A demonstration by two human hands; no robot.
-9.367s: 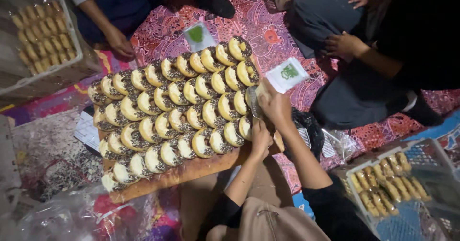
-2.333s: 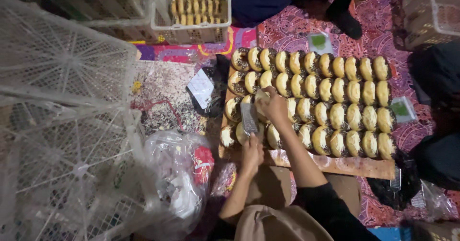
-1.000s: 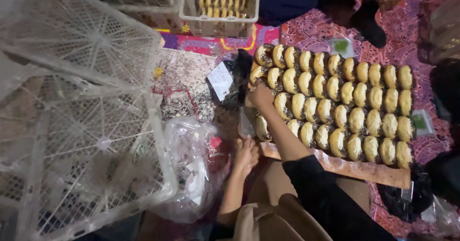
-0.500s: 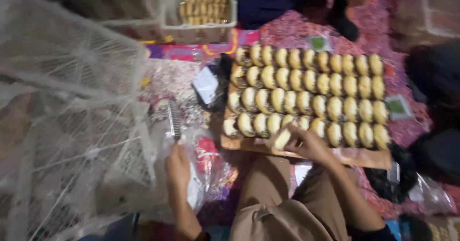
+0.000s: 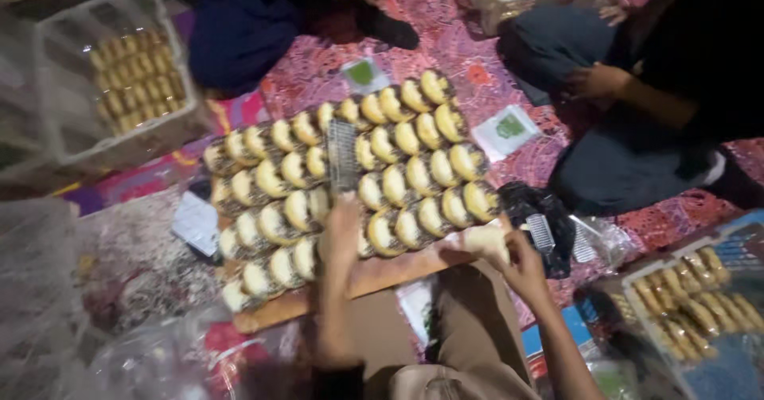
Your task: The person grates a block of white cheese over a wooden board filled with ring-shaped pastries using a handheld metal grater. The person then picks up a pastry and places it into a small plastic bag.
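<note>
Holding a small comb-like tool (image 5: pixel 343 155) now up over the wooden board (image 5: pixel 382 277) of pastries, your left hand (image 5: pixel 341 233) grips it, while your right hand (image 5: pixel 521 261) closes on one pastry (image 5: pixel 487 241) at the board's edge.

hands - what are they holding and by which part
Left hand grips a flat ribbed packet by its lower end; right hand holds one pastry by its near edge.

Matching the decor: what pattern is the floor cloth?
Red-pink floral print on the cloth, clearest in the head view.
</note>
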